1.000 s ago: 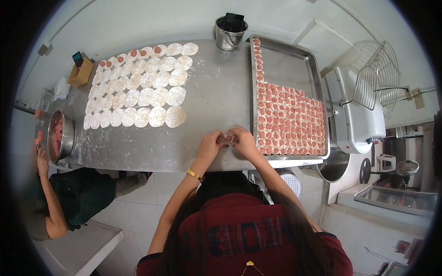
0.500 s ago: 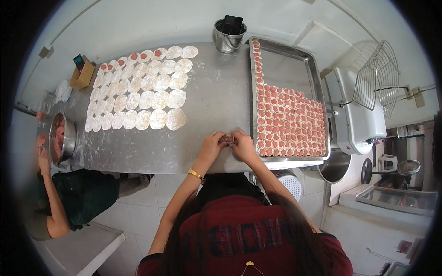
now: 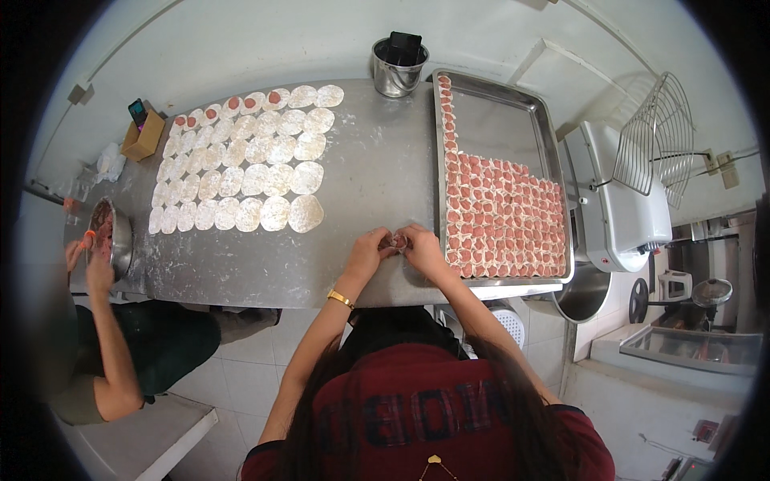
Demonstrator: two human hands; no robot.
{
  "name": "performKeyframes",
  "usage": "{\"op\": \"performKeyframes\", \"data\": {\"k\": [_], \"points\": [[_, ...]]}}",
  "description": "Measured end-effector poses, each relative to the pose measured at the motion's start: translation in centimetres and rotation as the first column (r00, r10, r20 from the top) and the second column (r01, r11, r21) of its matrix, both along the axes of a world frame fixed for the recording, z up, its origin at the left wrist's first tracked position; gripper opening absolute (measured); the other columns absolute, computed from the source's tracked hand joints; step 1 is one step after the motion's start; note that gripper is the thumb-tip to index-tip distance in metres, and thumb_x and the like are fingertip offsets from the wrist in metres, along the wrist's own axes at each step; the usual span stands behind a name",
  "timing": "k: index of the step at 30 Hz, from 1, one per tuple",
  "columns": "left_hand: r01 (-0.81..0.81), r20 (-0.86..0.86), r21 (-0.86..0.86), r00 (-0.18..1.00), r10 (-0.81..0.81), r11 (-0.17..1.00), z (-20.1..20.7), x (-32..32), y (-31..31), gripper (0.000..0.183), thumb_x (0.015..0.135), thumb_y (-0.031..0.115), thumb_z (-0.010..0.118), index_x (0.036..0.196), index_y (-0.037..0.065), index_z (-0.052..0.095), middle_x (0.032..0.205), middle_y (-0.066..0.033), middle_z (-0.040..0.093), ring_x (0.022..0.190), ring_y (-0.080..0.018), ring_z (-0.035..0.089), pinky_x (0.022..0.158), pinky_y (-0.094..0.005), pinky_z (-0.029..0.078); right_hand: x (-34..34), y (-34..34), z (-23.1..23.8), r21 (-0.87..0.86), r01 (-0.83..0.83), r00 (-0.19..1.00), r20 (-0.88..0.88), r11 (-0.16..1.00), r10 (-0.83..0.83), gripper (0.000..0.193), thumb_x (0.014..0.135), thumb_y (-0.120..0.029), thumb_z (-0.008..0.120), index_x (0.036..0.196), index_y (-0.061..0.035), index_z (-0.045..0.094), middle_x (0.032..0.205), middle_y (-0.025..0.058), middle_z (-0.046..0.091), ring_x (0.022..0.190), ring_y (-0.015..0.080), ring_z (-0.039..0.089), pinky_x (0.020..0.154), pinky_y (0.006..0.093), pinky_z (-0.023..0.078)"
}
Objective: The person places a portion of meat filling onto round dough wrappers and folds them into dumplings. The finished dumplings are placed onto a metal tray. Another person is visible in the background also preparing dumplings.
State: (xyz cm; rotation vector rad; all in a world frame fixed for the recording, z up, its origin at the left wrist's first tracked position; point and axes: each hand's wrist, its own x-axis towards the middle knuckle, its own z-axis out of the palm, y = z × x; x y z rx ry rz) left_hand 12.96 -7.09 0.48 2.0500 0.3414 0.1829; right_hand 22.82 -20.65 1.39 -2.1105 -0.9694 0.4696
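Near the middle of the frame, just above the lower edge of the table (image 3: 353,192), a dumpling (image 3: 395,240) was held between the left hand (image 3: 368,251) and the right hand (image 3: 423,248). It was pinched narrowly by the fingertips of both, one from each side; the exact place of each finger could not be told at that size.

At the upper left, floured wrappers (image 3: 277,177) were laid out in rows, a few at the top dotted with filling (image 3: 275,97). At the right, finished pieces (image 3: 505,220) were packed closely in the lower part of the tray (image 3: 549,120), their red tops left bare. At the far left, a bowl (image 3: 122,244) was being reached into by a co-worker's hand (image 3: 99,275).

For the gathering that seemed in hand, light, even pressure was called for: the rim was best drawn up in small folds, with the dumpling turned between the fingertips. By too hard a squeeze, the thin skin could have been torn or the meat forced out.
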Motion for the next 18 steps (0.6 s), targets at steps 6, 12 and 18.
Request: {"op": "performKeyframes", "data": {"k": [6,12,18], "points": [[-0.176,0.052,-0.068,0.982,0.18,0.982,-0.9,-2.1,0.2,0.034,0.073,0.0,0.072,0.104,0.001,0.056,0.097,-0.0134,0.064,0.086,-0.0263,0.065,0.073,-0.0334,0.054,-0.6,-0.3,0.0,0.045,-0.185,0.93,0.329,0.982,0.16,0.041,0.069,0.005,0.057,0.108,-0.0062,0.061,0.1,0.0152,0.058,0.092,0.0344,0.059,0.078,0.0413,0.049],[-0.266,0.004,-0.007,0.964,0.266,0.964,-0.6,-5.7,0.0,0.031,0.076,0.001,0.07,0.104,0.001,0.057,0.093,-0.0108,0.063,0.084,-0.0213,0.064,0.075,-0.0319,0.054,2.3,-1.8,1.6,0.115,-0.132,0.988,0.097,0.985,0.121,0.032,0.073,0.003,0.06,0.104,-0.006,0.065,0.098,0.013,0.06,0.088,0.0302,0.061,0.079,0.0397,0.05],[-0.371,-0.033,0.071,0.927,0.374,0.926,-0.3,-9.8,-1.5,0.022,0.076,-0.001,0.067,0.097,0.0,0.06,0.087,-0.0109,0.062,0.073,-0.0184,0.063,0.064,-0.0281,0.051,17.9,-9.9,5.3,0.179,0.29,0.938,0.142,0.94,-0.316,0.029,0.071,0.0,0.067,0.098,-0.0072,0.069,0.093,0.011,0.066,0.083,0.0268,0.066,0.072,0.0348,0.051]]}}
